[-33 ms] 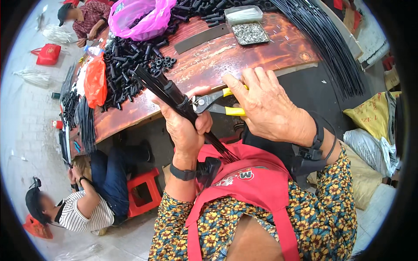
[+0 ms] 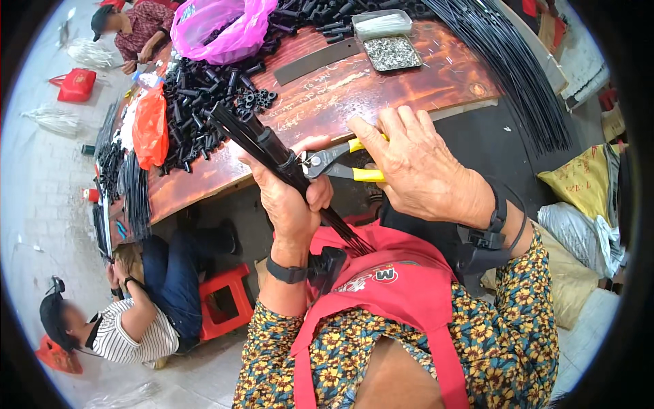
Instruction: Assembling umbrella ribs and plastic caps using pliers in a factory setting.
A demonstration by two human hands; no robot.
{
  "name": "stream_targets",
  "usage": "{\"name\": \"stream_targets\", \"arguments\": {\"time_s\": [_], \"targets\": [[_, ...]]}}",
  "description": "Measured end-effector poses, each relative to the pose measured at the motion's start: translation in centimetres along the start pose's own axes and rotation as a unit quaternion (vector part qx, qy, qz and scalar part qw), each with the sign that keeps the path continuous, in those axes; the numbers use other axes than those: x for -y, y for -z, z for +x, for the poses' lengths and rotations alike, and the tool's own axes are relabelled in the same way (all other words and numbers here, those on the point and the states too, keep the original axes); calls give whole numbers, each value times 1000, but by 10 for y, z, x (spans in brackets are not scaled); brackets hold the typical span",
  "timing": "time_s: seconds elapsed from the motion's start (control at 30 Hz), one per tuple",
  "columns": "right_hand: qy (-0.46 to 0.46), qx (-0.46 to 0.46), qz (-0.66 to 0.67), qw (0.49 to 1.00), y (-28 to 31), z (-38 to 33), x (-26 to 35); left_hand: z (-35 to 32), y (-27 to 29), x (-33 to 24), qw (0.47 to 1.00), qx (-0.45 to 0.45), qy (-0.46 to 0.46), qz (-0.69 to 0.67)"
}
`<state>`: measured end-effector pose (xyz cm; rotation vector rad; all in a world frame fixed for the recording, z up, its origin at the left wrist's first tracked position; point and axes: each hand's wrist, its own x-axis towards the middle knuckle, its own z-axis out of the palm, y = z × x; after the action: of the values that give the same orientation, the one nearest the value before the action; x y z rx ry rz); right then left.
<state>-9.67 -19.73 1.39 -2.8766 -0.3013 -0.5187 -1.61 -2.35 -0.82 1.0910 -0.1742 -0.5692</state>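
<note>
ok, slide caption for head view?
Left hand grips a black strand bundle; right hand holds yellow-handled pliers at its side, near a wooden table.

On my left I saw a striped-shirted co-worker [image 2: 133, 334] near a red stool [image 2: 241, 290] and, farther off, a red bag [image 2: 75, 86]; on my right, a yellow sack [image 2: 575, 178].

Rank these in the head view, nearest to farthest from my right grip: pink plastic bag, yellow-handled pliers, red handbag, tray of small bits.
From the right grip:
1. Yellow-handled pliers: held in it.
2. Tray of small bits: ahead, on the table.
3. Pink plastic bag: ahead and farther left.
4. Red handbag: far left, past the table.
</note>
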Motion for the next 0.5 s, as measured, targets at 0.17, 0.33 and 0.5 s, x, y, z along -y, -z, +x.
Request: {"name": "stream_targets", "arguments": {"time_s": [0.17, 0.33, 0.5], "targets": [[10, 3, 2, 1000, -3, 1, -2, 0, 2, 1, 1000, 6, -1, -14], [-11, -44, 8, 999, -20, 1, 5, 1, 4, 0, 1000, -3, -3, -17], [-33, -3, 200, 979, -34, 0, 0, 1, 10, 1, 999, 29, -12, -14]]}}
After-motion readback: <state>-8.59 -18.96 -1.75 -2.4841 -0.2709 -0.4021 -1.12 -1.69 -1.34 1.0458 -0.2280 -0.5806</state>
